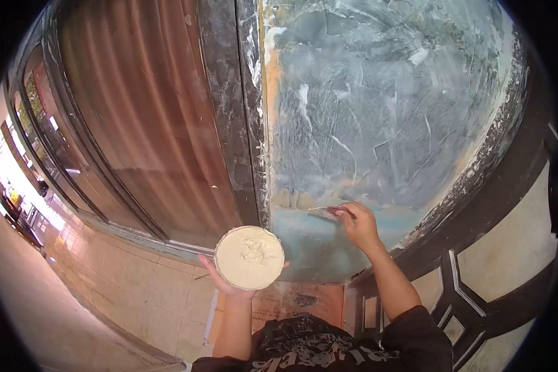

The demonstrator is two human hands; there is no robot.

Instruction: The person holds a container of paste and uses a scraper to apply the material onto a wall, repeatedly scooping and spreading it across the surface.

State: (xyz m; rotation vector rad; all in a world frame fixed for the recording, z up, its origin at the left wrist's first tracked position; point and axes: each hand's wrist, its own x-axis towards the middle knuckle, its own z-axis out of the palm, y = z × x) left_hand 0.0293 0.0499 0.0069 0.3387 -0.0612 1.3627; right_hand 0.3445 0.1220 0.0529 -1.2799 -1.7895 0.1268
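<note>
My left hand [214,273] supports a round tub of cream-coloured paste [250,257] from below, its fingers wrapped around the sides. Scrape marks show in the paste's surface. My right hand [358,224] grips a putty knife [326,211] by its reddish handle, with the blade at the wall. Beside the blade, a smear of wet beige paste [291,199] lies on the wall [353,136], which is patchy grey-green above and smoother teal below.
Left of the wall stands a dark, paint-spotted frame [226,93] and a glazed panel with a reddish-brown curtain [149,93] behind it. Dark wooden panelling [508,273] curves along the right. A cardboard sheet [297,307] lies on the tiled floor [149,291].
</note>
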